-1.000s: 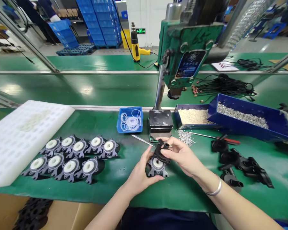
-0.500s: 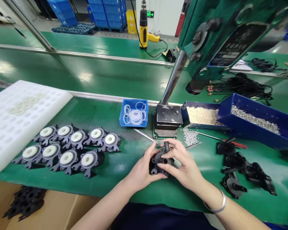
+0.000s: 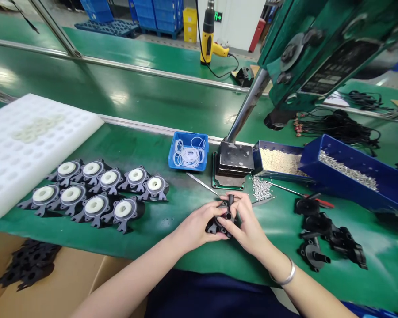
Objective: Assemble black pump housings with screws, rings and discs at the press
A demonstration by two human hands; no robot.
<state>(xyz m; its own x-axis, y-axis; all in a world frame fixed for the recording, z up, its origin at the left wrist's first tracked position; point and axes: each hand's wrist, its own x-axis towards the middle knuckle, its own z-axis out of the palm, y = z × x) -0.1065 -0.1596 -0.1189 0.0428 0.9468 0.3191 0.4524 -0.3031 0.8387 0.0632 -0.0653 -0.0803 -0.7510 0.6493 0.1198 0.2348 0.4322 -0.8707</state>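
Both hands press a black plastic pump housing (image 3: 224, 217) together low on the green bench (image 3: 172, 234), near its front edge. My left hand (image 3: 196, 226) grips its left side with curled fingers. My right hand (image 3: 247, 223) wraps over its top and right side, below the upright nozzle. Left of them lie two rows of black bases with white discs (image 3: 96, 194). To the right lies a heap of black housing covers (image 3: 328, 236).
A white foam tray (image 3: 26, 150) sits far left. Behind the hands are a blue tub of white rings (image 3: 188, 151), a green press with black block (image 3: 235, 162), blue bins of white pellets (image 3: 278, 161) and screws (image 3: 351, 170), loose screws (image 3: 261, 189), tweezers (image 3: 200, 183) and a red-handled tool (image 3: 318, 201).
A second ago my right hand held the black cover tilted above the white-disc base in my left; now the cover sits down over it, disc hidden, both hands clamped round. The view shifted.
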